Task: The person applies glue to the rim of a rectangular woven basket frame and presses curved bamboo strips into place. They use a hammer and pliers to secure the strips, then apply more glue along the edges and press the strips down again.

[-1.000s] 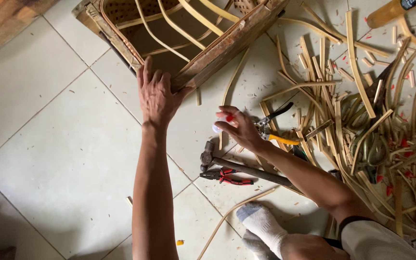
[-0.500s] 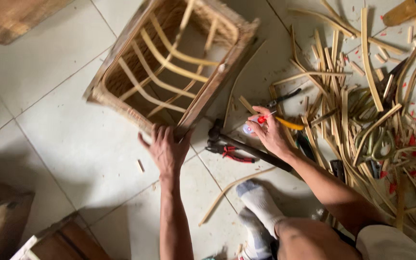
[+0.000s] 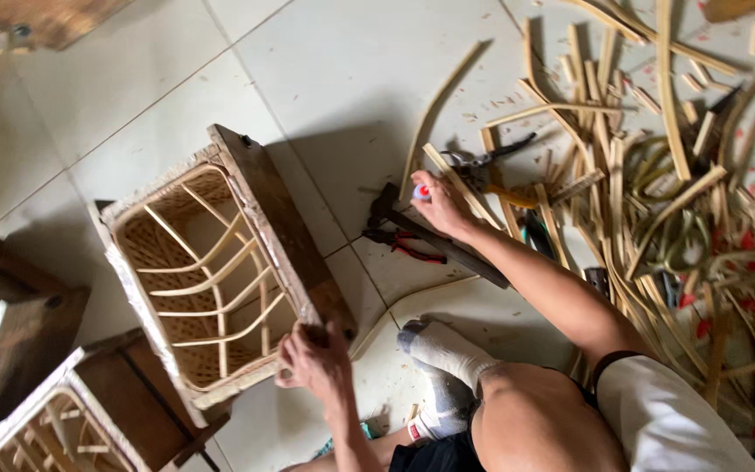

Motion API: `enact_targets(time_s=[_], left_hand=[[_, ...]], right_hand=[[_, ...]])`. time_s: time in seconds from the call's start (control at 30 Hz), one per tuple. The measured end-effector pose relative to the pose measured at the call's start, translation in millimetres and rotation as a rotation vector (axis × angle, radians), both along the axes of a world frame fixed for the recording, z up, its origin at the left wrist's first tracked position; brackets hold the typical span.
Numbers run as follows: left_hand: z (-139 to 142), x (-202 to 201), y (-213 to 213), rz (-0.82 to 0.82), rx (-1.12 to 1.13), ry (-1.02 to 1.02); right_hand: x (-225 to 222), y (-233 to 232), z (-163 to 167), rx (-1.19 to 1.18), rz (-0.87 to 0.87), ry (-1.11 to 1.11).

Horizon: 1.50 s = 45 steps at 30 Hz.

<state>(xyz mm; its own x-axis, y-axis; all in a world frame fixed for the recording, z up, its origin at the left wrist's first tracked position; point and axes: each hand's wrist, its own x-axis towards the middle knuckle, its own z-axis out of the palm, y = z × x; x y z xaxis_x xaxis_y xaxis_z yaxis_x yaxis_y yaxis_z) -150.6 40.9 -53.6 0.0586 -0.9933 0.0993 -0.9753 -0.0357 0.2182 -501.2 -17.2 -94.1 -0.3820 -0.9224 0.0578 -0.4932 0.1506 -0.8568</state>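
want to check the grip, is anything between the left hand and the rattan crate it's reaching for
Nothing visible. The left hand already rests directly on the near corner of the rattan crate, fingers over its dark wooden rim. The right hand is apart, by the hammer.

white sock (image 3: 444, 348) — white shorts (image 3: 675, 419)

Left hand (image 3: 315, 357) curled in a grip, arm bent close — right hand (image 3: 441, 204) reaching forward, arm extended.

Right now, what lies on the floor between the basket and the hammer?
In the head view, only bare tile lies between the basket and the hammer under the right hand.
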Motion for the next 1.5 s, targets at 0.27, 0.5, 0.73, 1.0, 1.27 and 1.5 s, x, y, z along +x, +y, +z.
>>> enact_targets(time_s=[0.27,0.5,0.73,1.0,1.27,1.5], left_hand=[[32,-40,107,-0.291,-0.145,0.377],[-34,-17,101,-0.139,-0.11,0.299],[-84,3,57,-0.17,0.204,0.147],[-50,-49,87,-0.374,0.362,0.541],[-6,-143,88,-0.659,0.645,0.947],[21,-113,50,-0.705,0.683,0.868]], right_hand=[[-1,-8,43,0.046,-0.003,0.224],[8,59,21,0.102,-0.063,-0.06],[32,62,11,0.355,0.194,0.436],[15,-5,29,0.76,0.368,0.436],[17,-39,19,0.741,0.453,0.407],[16,-20,-11,0.195,0.302,0.134]])
